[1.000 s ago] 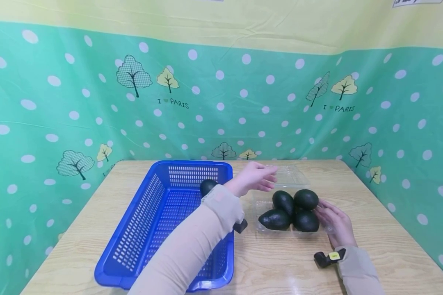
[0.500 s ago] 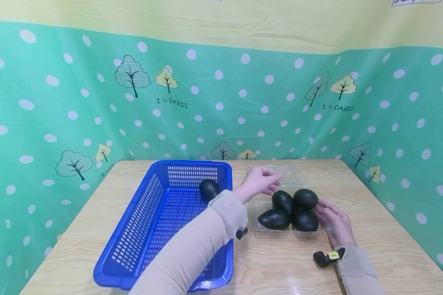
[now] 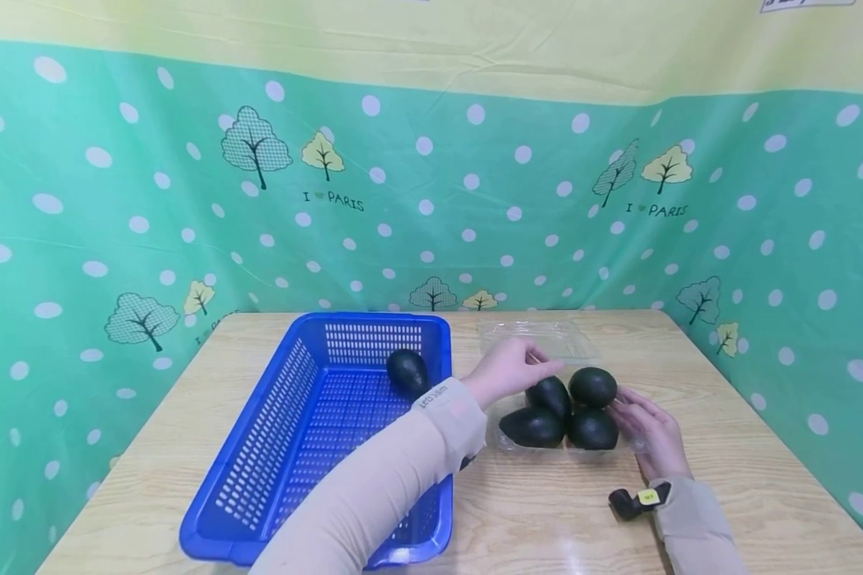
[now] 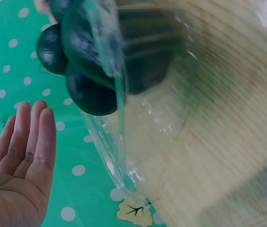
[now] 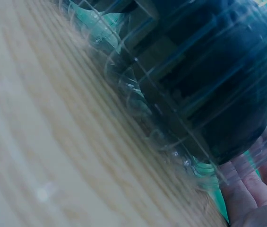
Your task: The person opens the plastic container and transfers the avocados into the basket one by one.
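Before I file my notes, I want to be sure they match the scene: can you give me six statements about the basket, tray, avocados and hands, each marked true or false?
1. The basket is blue. True.
2. The tray stands left of the basket in the head view. False: it stands to the right.
3. Four avocados show in the tray. True.
4. The left hand grips an avocado. False: its fingers are outstretched and hold nothing.
5. The right hand is at the tray's right end. True.
6. The tray is opaque. False: it is clear plastic.
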The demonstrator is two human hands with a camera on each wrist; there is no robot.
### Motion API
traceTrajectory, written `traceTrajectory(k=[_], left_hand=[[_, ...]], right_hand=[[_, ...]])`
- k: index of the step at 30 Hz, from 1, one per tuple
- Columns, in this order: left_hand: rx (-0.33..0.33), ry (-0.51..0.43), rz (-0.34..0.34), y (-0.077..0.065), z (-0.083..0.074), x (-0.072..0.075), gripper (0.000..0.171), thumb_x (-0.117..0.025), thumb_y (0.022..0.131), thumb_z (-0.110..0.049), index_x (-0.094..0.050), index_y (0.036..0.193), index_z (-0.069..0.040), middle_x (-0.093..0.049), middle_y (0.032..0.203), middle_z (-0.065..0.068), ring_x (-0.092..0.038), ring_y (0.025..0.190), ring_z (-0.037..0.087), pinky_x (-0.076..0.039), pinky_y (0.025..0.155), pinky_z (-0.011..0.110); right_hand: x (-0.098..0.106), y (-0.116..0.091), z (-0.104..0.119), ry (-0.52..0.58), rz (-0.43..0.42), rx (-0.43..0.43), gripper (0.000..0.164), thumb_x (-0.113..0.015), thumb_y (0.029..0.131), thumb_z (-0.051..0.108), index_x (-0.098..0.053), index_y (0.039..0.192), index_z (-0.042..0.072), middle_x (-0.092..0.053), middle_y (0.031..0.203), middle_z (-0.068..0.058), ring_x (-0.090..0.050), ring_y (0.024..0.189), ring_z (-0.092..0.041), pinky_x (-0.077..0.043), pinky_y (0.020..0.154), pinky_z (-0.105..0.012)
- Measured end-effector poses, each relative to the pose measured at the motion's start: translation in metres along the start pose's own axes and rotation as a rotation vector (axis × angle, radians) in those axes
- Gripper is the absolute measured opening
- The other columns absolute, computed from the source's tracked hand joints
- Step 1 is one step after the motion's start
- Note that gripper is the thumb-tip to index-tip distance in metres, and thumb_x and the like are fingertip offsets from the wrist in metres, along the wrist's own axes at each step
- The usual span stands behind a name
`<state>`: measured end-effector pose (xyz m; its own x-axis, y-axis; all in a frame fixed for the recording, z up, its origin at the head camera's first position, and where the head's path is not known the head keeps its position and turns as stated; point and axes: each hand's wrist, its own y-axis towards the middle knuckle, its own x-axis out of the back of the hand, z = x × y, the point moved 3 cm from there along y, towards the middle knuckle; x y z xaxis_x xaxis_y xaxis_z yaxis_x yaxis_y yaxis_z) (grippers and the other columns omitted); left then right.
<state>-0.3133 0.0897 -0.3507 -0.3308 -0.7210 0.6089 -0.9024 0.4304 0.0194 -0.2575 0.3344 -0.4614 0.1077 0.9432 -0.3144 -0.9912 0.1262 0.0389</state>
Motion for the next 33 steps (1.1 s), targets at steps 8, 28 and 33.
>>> traceTrajectory(k=[8,28,33], left_hand=[[-0.025,0.146,0.048,-0.002,-0.001,-0.003,0.049,-0.070,0.088,-0.049,-0.070,0.117,-0.010,-0.073,0.107,0.003,-0.067,0.096,0.013,-0.055,0.083,0.025],[-0.030,0.332,0.167,-0.003,0.007,-0.016,0.038,-0.074,0.084,-0.050,-0.071,0.089,-0.012,-0.065,0.078,-0.005,-0.059,0.071,0.008,-0.049,0.066,0.019],[-0.022,0.373,0.197,-0.007,0.007,-0.018,0.038,-0.075,0.083,-0.049,-0.066,0.080,-0.013,-0.061,0.075,-0.003,-0.056,0.069,0.010,-0.047,0.061,0.020]], right_hand=[[0.000,0.000,0.000,0.006,-0.010,0.000,0.027,-0.054,0.100,0.007,-0.073,0.109,0.024,-0.074,0.106,0.013,-0.071,0.099,-0.002,-0.054,0.088,-0.018],[0.001,0.000,-0.001,-0.002,-0.013,0.001,0.027,-0.055,0.100,0.007,-0.073,0.108,0.025,-0.074,0.105,0.014,-0.071,0.099,-0.002,-0.055,0.087,-0.018],[0.000,-0.001,0.000,-0.011,-0.012,-0.003,0.026,-0.055,0.100,0.008,-0.073,0.108,0.026,-0.074,0.105,0.014,-0.070,0.099,-0.002,-0.055,0.087,-0.018]])
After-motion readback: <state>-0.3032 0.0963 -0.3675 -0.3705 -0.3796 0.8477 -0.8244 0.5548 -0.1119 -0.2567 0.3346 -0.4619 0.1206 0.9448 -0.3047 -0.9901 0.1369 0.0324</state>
